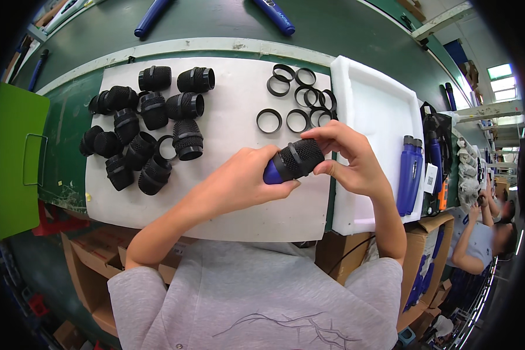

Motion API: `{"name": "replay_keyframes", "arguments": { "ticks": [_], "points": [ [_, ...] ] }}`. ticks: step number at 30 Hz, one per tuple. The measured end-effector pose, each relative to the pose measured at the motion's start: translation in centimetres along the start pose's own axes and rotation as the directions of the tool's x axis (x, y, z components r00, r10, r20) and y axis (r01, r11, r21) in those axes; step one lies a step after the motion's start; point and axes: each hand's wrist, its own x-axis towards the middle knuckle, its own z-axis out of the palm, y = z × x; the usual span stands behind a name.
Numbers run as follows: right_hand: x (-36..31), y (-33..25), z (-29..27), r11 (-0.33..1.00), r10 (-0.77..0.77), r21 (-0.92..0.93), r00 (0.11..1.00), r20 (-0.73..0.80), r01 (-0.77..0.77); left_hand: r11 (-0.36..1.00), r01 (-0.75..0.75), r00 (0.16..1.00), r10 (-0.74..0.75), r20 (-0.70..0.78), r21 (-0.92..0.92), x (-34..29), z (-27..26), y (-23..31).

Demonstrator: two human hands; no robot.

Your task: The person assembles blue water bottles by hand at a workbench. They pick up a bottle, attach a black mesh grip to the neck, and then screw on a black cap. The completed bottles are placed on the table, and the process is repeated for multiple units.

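A microphone with a blue body and black mesh grille is held over the table in front of me, tilted with its grille up to the right. My left hand is wrapped round the blue end, which is mostly hidden. At the grille end my right hand pinches the mesh between thumb and fingers. To the left lie several loose black microphone grilles on a white sheet. Just beyond my right hand, several thin black rings are scattered, a few overlapping.
On the right stands a white foam tray with blue microphone bodies at its right side. A green panel rises at the far left. Cardboard boxes sit below the table. Another person works at the far right.
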Motion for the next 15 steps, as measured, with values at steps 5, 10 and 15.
{"name": "replay_keyframes", "arguments": {
  "ticks": [5,10,15],
  "points": [
    [-0.11,0.37,0.18,0.998,0.045,-0.040,0.999,-0.003,-0.045,0.999,0.006,1.000,-0.004,-0.030,0.045,0.20,0.23,-0.35],
    [-0.20,0.79,0.37,0.995,0.073,-0.065,0.997,0.013,-0.072,0.992,-0.005,0.999,0.011,-0.051,0.130,0.24,0.58,-0.78],
    [-0.28,0.84,0.66,0.993,0.105,-0.044,0.994,-0.001,-0.105,0.985,-0.002,0.998,0.012,-0.056,0.170,0.22,0.66,-0.84]
  ]
}}
